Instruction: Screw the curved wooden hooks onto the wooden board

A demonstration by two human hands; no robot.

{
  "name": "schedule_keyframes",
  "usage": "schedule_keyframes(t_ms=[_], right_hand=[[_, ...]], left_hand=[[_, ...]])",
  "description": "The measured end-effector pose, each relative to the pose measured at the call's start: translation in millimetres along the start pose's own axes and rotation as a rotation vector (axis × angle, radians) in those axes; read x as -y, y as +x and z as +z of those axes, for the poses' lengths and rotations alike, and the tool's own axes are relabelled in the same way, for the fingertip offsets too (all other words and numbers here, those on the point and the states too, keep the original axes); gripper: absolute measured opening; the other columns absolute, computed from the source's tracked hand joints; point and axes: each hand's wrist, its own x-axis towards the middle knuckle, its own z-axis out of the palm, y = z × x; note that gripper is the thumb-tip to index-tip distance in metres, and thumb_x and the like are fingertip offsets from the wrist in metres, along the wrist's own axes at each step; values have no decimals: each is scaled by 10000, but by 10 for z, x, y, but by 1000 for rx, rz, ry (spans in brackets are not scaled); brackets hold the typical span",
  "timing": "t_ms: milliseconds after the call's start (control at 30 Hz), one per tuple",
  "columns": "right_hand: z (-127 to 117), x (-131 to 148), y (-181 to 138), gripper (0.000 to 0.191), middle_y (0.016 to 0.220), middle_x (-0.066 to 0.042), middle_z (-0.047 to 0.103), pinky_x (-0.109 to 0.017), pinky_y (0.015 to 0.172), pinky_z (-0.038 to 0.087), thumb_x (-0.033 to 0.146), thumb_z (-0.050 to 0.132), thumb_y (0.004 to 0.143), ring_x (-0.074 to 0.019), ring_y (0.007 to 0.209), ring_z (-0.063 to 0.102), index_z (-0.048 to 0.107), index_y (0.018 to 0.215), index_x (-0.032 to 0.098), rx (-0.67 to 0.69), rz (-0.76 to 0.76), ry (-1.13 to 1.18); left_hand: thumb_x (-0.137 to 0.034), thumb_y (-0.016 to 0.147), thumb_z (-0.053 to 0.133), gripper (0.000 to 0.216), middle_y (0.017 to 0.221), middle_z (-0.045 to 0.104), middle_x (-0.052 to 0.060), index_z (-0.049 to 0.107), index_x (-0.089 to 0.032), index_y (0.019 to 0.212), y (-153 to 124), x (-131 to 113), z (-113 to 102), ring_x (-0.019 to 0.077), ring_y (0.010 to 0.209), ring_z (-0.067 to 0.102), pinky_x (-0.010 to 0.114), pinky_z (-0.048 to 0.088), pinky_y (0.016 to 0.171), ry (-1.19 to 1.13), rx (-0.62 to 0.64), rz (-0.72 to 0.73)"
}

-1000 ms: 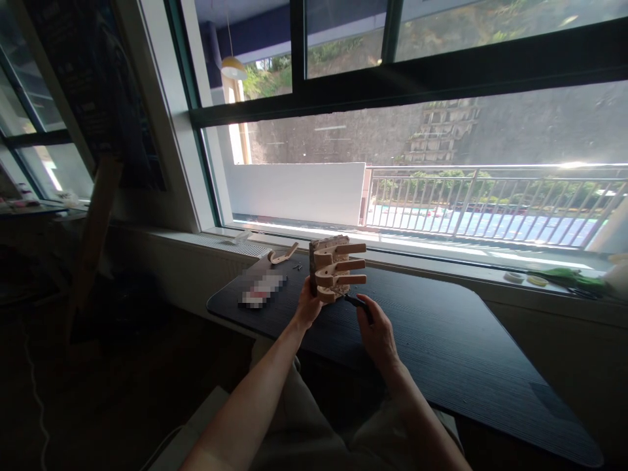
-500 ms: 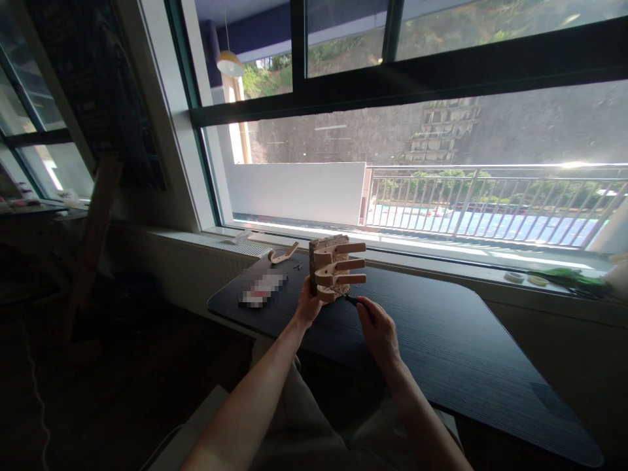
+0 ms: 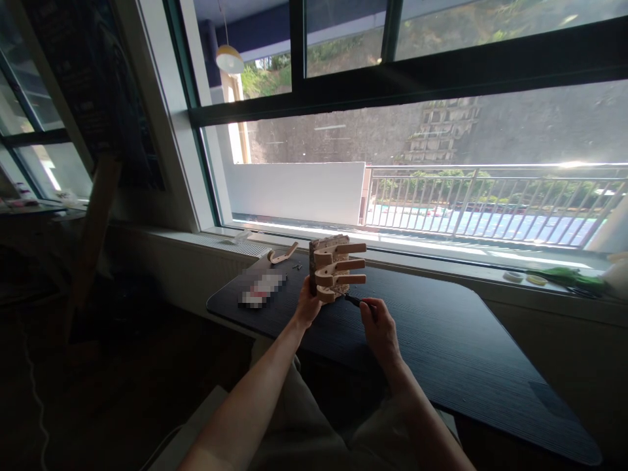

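Upright above the dark table, a rough-edged wooden board [image 3: 344,240] carries several pale curved wooden hooks [image 3: 350,264], whose flat ends stick out to the right. My left hand [image 3: 307,306] is closed around the board's lower left side, by the lowest hook. A dark-handled screwdriver [image 3: 354,301] is gripped in my right hand [image 3: 379,327], pointing left toward the bottom hook; whether its tip touches a screw is too small to tell. One loose wooden hook [image 3: 283,254] lies on the table's far left part, with small screws [image 3: 297,266] next to it.
A blurred-out packet [image 3: 263,290] lies on the table [image 3: 441,340], left of the board. Behind the table runs the window sill [image 3: 471,265], with green leafy stuff [image 3: 564,277] and small round pieces at its right. A plank [image 3: 95,229] leans at the left.
My right hand has shifted slightly to the right, and more of the screwdriver's handle shows. The board and my left hand are nearly where they were.
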Motion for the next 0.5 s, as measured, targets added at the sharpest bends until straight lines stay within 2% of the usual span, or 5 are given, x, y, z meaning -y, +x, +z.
schedule_keyframes(t_ms=[100,300,400,500], right_hand=[[3,15,-3,299,725,-20,615,-258,605,443,427,463,831,-141,625,546,571,963,182,15,6,-6],[27,74,-22,304,947,-67,629,-289,728,452,363,442,844,-168,806,577,566,1061,191,53,-120,-48],[36,65,-29,314,903,-52,626,-289,695,453,364,462,831,-156,745,576,514,1091,196,24,-74,-54],[37,40,-24,263,847,-34,622,-278,673,448,373,464,832,-143,694,563,510,1022,198,14,-52,-18]], left_hand=[[-166,572,761,548,1075,656,57,576,-223,1084,5,10,-12,287,1052,581,483,451,918,-7,17,10],[-153,566,765,549,1094,647,71,581,-206,1081,19,7,-11,302,1064,568,494,441,920,-43,46,6],[-146,595,748,531,1122,633,67,573,-204,1092,26,11,-3,290,1078,559,502,428,932,-34,57,6],[-147,612,739,516,1140,624,64,570,-202,1096,29,19,1,284,1090,551,510,413,948,-21,53,2]])
